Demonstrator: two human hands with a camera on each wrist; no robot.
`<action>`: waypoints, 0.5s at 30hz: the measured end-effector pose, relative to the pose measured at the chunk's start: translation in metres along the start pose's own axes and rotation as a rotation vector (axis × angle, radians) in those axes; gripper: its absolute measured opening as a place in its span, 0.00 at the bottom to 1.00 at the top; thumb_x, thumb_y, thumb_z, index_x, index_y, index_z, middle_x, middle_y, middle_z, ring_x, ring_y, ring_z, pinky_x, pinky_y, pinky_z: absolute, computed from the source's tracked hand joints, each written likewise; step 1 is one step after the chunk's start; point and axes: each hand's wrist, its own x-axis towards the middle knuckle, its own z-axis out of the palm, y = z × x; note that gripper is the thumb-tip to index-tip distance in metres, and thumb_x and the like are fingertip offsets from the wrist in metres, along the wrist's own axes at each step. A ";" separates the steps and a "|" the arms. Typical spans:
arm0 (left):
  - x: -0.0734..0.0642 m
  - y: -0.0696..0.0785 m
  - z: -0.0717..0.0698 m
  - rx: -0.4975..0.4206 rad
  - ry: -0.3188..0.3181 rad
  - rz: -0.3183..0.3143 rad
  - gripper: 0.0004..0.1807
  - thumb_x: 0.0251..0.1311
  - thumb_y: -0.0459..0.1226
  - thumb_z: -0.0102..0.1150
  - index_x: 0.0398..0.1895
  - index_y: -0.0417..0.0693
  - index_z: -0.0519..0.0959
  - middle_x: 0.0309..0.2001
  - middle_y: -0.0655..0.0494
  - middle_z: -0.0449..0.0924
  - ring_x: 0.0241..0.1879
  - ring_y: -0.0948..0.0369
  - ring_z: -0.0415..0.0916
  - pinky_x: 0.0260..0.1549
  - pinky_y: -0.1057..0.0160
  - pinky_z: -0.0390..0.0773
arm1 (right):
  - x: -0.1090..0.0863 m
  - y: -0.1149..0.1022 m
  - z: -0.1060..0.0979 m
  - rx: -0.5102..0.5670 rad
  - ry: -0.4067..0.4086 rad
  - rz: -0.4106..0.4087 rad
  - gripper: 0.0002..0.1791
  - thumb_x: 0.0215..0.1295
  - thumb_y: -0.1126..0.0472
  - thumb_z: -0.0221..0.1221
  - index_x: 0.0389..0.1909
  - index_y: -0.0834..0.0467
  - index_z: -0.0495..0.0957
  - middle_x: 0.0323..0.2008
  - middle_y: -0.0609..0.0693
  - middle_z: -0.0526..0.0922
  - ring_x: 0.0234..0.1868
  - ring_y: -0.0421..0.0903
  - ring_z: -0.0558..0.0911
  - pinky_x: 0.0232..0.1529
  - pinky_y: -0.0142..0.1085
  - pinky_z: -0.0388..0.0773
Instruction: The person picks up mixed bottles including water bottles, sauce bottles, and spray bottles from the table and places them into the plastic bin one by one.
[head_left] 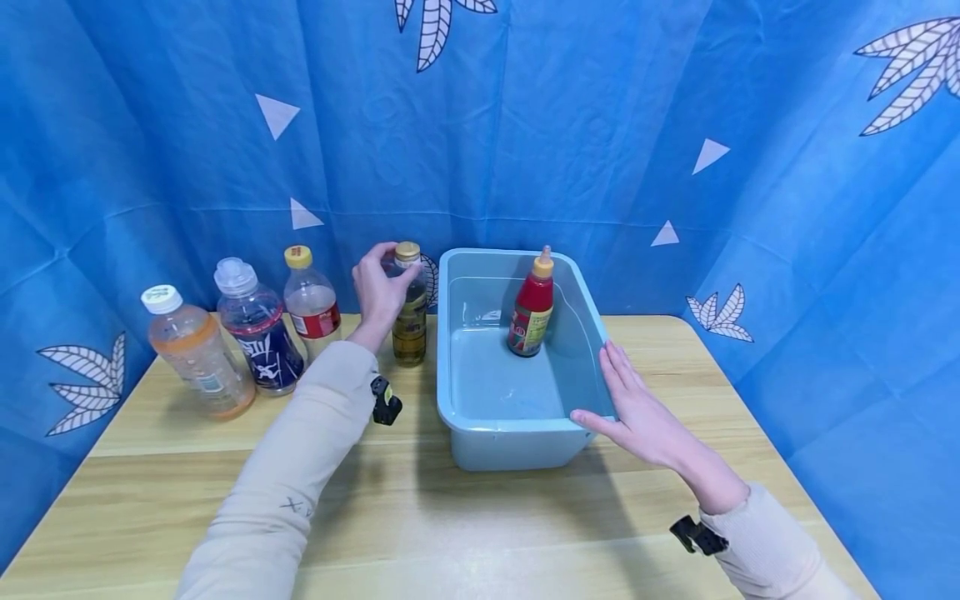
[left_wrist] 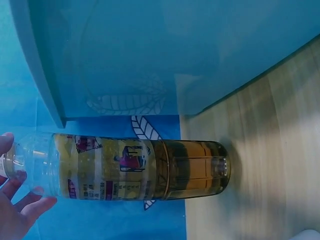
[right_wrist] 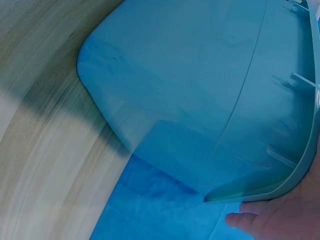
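Observation:
Between thumb and fingers, my left hand (head_left: 379, 287) holds the upper part of a clear bottle (head_left: 409, 333) with a gold cap and amber liquid. In the left wrist view that bottle (left_wrist: 145, 169) shows a yellow and purple label, its base close to the tabletop. Just right of it stands a light blue plastic tub (head_left: 517, 427). My right hand (head_left: 637, 412) rests on the tub's near right corner, fingers straight along the side rim and thumb over the front rim. Inside the tub stands a red sauce bottle (head_left: 531, 312) with a yellow nozzle cap.
Left of my left hand stand a yellow-capped bottle (head_left: 311, 304) with a red label, a bottle (head_left: 261, 333) with a dark blue label, and a white-capped orange-tinted bottle (head_left: 201, 358). A blue patterned curtain (head_left: 570, 125) hangs behind the wooden table (head_left: 480, 533).

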 end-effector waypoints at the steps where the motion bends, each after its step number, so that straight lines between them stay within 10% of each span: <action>1: 0.000 0.001 -0.001 -0.002 0.005 0.002 0.23 0.48 0.41 0.64 0.48 0.41 0.75 0.45 0.46 0.77 0.44 0.52 0.72 0.44 0.56 0.70 | 0.000 0.000 0.000 -0.002 0.000 -0.001 0.51 0.55 0.37 0.52 0.67 0.65 0.39 0.68 0.58 0.36 0.67 0.55 0.38 0.59 0.56 0.49; 15: -0.001 0.023 -0.023 -0.004 0.041 0.000 0.25 0.44 0.41 0.67 0.48 0.42 0.77 0.42 0.48 0.78 0.41 0.56 0.74 0.43 0.59 0.72 | 0.000 0.000 0.001 -0.020 0.005 -0.012 0.51 0.56 0.37 0.51 0.66 0.66 0.39 0.68 0.59 0.36 0.67 0.56 0.39 0.60 0.56 0.48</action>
